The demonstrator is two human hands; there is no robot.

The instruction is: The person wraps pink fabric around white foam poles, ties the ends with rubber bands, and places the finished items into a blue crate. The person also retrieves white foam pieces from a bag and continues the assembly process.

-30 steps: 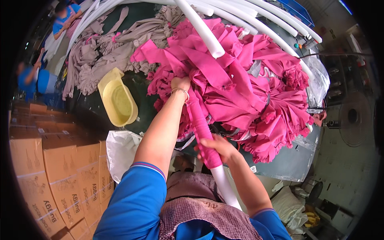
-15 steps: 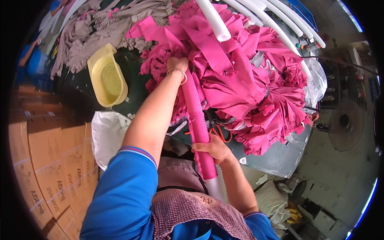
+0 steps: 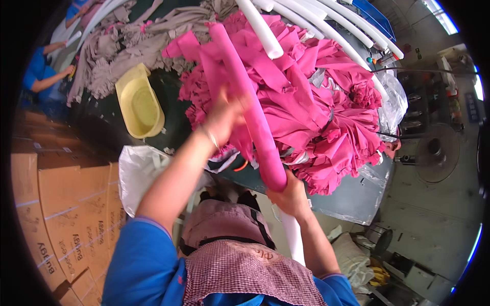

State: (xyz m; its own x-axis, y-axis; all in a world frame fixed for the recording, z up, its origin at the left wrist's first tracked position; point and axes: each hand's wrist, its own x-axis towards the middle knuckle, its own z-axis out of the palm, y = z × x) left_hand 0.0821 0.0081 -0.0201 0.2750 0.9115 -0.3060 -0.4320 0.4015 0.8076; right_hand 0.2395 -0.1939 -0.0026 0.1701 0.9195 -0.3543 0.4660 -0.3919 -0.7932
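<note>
A long white foam tube (image 3: pixel 293 230) slants up from my waist, covered along most of its length by a snug pink fabric sleeve (image 3: pixel 255 109). My right hand (image 3: pixel 292 194) is wrapped round it near the sleeve's lower end, with bare white tube below. My left hand (image 3: pixel 224 116), smeared by motion, is beside the sleeve's left side, fingers at its edge; whether it grips is unclear. Behind lies a big heap of pink fabric sleeves (image 3: pixel 311 102) on the dark table (image 3: pixel 352 201). An orange handle (image 3: pixel 241 166), partly hidden, shows under the sleeve.
A yellow plastic tub (image 3: pixel 140 104) and grey fabric pieces (image 3: pixel 122 56) lie to the left. White foam tubes (image 3: pixel 352 25) extend across the back. Stacked cartons (image 3: pixel 66 204) stand at lower left, a fan (image 3: pixel 436 153) at right. Another person's hand (image 3: pixel 66 71) shows at far left.
The covered tube's upper end has risen out of the heap into view. My left hand has left its grip at the upper end and come down; my right hand has shifted slightly right.
</note>
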